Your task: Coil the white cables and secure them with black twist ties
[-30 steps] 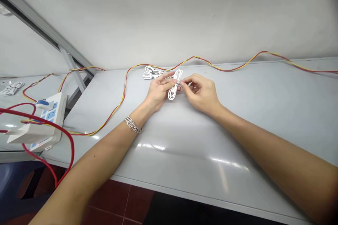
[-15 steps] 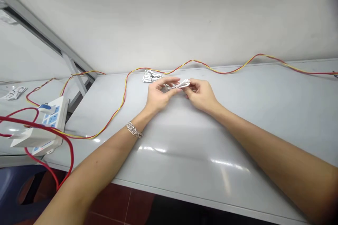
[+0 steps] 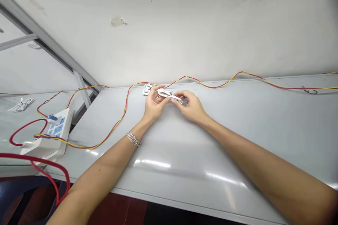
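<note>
Between my two hands is a bundle of white cable [image 3: 166,93], looped and bound at its middle with a dark twist tie. My left hand [image 3: 154,103] grips its left end, thumb in front and fingers behind. With thumb and fingertips my right hand [image 3: 190,105] pinches the right end near the tie. Just behind my left hand, at the back of the table, lies another coiled white cable [image 3: 147,89], partly covered by my fingers. A silver chain bracelet [image 3: 133,138] circles my left wrist.
A twisted red-and-yellow wire [image 3: 126,103] snakes along the back of the grey table [image 3: 237,126]. At the left stands a white power strip [image 3: 62,123] with plugs and a thick red cable [image 3: 66,174]. One more white cable bundle [image 3: 22,104] lies far left, beyond the metal frame [image 3: 82,89].
The cable bundle has turned so its loops and tie face me more, and both hands have shifted slightly left. The head view has tilted up, showing more wall.
</note>
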A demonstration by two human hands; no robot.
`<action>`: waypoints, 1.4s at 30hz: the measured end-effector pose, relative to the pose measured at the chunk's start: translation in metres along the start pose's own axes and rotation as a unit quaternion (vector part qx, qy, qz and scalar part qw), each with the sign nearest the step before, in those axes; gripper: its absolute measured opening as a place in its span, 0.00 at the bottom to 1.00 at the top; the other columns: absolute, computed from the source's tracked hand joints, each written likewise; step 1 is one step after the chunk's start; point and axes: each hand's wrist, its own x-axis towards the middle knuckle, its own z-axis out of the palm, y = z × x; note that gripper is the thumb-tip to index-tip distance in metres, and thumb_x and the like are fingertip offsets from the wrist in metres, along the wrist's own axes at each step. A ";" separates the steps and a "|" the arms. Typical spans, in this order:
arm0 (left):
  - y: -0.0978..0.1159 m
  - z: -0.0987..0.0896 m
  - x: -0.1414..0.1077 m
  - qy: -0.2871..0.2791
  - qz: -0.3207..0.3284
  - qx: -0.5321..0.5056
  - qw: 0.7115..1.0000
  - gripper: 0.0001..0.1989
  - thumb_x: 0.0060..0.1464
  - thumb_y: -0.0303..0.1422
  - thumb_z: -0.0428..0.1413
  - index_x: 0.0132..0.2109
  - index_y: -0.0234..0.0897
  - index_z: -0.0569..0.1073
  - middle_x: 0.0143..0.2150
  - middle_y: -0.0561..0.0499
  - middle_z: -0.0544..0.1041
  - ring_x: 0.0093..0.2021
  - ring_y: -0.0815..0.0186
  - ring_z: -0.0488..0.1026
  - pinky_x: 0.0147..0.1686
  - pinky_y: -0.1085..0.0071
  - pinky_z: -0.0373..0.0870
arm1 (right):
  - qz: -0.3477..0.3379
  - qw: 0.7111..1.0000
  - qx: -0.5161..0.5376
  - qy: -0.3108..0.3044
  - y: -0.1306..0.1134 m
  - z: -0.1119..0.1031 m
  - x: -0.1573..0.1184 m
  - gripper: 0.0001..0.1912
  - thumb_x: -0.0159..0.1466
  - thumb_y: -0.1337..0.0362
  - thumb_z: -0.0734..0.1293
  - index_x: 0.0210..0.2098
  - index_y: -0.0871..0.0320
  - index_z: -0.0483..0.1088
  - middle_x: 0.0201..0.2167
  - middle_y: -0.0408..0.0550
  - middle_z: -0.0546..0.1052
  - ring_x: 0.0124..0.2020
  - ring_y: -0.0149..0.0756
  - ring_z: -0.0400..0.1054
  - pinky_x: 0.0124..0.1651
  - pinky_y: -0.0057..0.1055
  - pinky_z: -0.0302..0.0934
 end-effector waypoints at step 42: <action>-0.004 0.006 0.004 -0.026 -0.080 -0.043 0.996 0.16 0.46 0.30 0.68 0.41 0.34 0.72 0.34 0.49 0.76 0.36 0.64 0.76 0.40 0.66 0.76 | -0.014 0.998 -0.052 0.041 -0.018 -0.003 -0.022 0.05 0.48 0.65 0.55 0.16 0.53 0.53 0.16 0.41 0.59 0.22 0.34 0.55 0.30 0.32 0.50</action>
